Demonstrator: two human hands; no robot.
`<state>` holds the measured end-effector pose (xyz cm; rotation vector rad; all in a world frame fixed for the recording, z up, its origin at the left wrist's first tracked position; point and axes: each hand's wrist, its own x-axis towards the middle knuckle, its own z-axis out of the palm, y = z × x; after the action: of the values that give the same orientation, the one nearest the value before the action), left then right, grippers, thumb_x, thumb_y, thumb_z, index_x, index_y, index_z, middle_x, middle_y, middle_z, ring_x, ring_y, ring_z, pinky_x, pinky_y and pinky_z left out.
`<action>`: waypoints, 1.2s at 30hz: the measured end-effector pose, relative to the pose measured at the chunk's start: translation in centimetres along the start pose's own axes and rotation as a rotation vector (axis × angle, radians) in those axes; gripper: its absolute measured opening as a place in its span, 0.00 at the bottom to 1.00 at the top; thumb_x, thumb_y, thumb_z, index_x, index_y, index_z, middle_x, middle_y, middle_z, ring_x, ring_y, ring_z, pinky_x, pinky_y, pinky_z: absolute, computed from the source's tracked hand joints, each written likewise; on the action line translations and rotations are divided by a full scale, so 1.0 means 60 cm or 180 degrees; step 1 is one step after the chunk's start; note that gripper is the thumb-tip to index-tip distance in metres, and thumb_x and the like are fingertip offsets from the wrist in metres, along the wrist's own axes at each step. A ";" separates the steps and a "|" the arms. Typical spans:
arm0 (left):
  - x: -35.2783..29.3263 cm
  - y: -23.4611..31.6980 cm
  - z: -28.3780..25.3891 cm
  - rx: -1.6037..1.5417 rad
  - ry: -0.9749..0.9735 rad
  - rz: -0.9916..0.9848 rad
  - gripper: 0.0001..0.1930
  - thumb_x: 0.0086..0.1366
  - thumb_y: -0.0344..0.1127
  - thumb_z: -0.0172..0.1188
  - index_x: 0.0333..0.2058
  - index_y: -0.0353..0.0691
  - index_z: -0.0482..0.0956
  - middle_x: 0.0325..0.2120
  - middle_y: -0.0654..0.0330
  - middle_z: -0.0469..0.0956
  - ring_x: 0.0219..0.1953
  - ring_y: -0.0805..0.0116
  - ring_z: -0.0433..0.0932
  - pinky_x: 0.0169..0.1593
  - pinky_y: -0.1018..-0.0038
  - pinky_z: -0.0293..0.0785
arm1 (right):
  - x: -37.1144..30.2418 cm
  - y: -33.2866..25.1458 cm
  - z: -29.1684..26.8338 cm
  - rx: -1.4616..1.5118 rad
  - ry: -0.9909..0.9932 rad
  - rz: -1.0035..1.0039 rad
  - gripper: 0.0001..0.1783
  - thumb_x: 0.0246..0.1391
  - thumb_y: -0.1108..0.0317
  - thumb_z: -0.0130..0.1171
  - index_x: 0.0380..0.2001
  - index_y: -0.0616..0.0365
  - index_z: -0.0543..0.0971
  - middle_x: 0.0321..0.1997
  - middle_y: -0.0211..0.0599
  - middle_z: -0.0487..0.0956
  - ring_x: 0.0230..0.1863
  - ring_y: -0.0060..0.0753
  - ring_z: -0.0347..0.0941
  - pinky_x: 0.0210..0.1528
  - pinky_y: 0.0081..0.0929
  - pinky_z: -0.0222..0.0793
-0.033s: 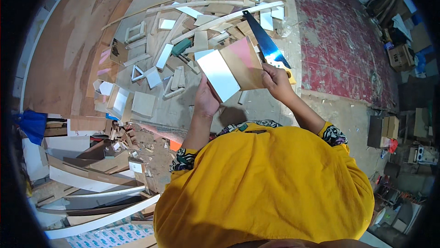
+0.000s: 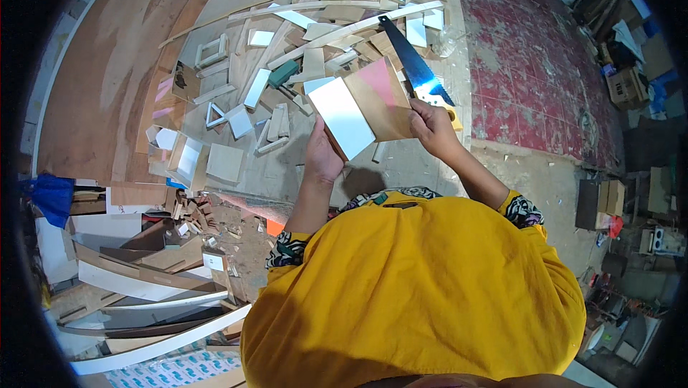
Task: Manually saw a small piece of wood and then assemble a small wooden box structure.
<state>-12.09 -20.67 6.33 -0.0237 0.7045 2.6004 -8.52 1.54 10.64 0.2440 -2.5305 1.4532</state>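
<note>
My left hand (image 2: pixel 324 153) is closed on the lower left edge of a white-faced board (image 2: pixel 342 117). My right hand (image 2: pixel 433 128) pinches the right edge of a brown board (image 2: pixel 376 105) with a pink patch at its top. The two boards meet along one edge in front of me; whether they are joined or just held together I cannot tell. Just beyond my right hand lies a hand saw (image 2: pixel 412 58) with a dark, shiny blade and a yellow handle (image 2: pixel 454 119). A green tool (image 2: pixel 284 74) rests among the wood pieces to the left of the boards.
Wood offcuts (image 2: pixel 312 64) and long curved strips (image 2: pixel 337 5) cover the work surface. A small triangular frame (image 2: pixel 215 115) lies at the left. Curved boards (image 2: pixel 143 280) are stacked at the lower left. Cardboard boxes (image 2: pixel 626 88) stand at the right, past a worn red floor (image 2: pixel 530 65).
</note>
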 end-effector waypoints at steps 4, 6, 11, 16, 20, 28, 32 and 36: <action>-0.003 -0.007 0.009 0.0177 0.0043 -0.0048 0.25 0.71 0.50 0.33 0.59 0.40 0.57 0.55 0.57 0.66 0.56 0.61 0.67 0.58 0.62 0.63 | -0.011 -0.012 -0.007 0.0009 0.0046 -0.0182 0.08 0.52 0.72 0.46 0.23 0.66 0.67 0.20 0.54 0.66 0.21 0.54 0.65 0.26 0.36 0.61; -0.007 -0.007 0.019 0.0221 -0.0018 -0.0042 0.26 0.71 0.50 0.32 0.60 0.40 0.57 0.55 0.57 0.66 0.56 0.61 0.67 0.58 0.62 0.63 | -0.018 -0.029 -0.019 -0.0005 0.0020 -0.0096 0.08 0.52 0.72 0.46 0.23 0.66 0.67 0.19 0.54 0.65 0.21 0.53 0.64 0.25 0.35 0.60; -0.015 -0.004 0.057 0.0429 -0.0173 -0.0068 0.27 0.71 0.51 0.29 0.60 0.38 0.54 0.56 0.54 0.64 0.57 0.60 0.66 0.58 0.62 0.63 | -0.035 -0.037 -0.028 0.0088 0.0250 -0.0079 0.07 0.52 0.73 0.47 0.23 0.65 0.67 0.18 0.53 0.64 0.18 0.52 0.61 0.23 0.34 0.59; -0.028 -0.008 0.087 0.0625 -0.0415 0.0062 0.30 0.70 0.53 0.28 0.62 0.37 0.50 0.58 0.52 0.61 0.58 0.56 0.64 0.59 0.60 0.62 | -0.050 -0.067 -0.049 -0.0004 0.0222 -0.0271 0.06 0.52 0.73 0.47 0.25 0.65 0.68 0.18 0.50 0.65 0.17 0.45 0.61 0.22 0.32 0.59; -0.034 -0.011 0.107 0.0791 -0.0369 0.0204 0.30 0.70 0.53 0.29 0.62 0.37 0.49 0.58 0.51 0.60 0.59 0.56 0.63 0.60 0.59 0.61 | -0.069 -0.090 -0.061 0.0360 0.0246 -0.0137 0.06 0.52 0.73 0.48 0.28 0.66 0.71 0.18 0.47 0.66 0.16 0.32 0.63 0.21 0.28 0.59; -0.047 -0.019 0.142 0.0489 -0.0869 0.0435 0.31 0.70 0.55 0.31 0.62 0.39 0.50 0.60 0.53 0.59 0.60 0.55 0.61 0.61 0.58 0.58 | -0.097 -0.137 -0.087 0.1471 0.0316 -0.0155 0.12 0.58 0.67 0.50 0.39 0.65 0.74 0.22 0.26 0.71 0.23 0.13 0.62 0.25 0.17 0.60; -0.062 -0.026 0.160 0.1045 -0.1103 0.0614 0.34 0.68 0.58 0.35 0.62 0.39 0.50 0.59 0.54 0.59 0.60 0.57 0.62 0.60 0.59 0.59 | -0.110 -0.110 -0.102 0.1264 0.0153 -0.0354 0.13 0.59 0.66 0.50 0.42 0.64 0.74 0.23 0.28 0.71 0.24 0.13 0.63 0.26 0.17 0.60; -0.077 -0.027 0.175 0.0972 -0.1442 0.0766 0.34 0.65 0.55 0.46 0.61 0.36 0.53 0.55 0.55 0.65 0.56 0.61 0.66 0.57 0.64 0.63 | -0.121 -0.115 -0.125 0.0863 0.0001 -0.0398 0.13 0.59 0.66 0.49 0.41 0.63 0.75 0.23 0.31 0.72 0.23 0.16 0.64 0.25 0.19 0.60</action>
<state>-6.23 -16.27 15.28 0.7590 0.9630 2.5427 0.96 4.86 18.14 0.4363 -2.2667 1.7405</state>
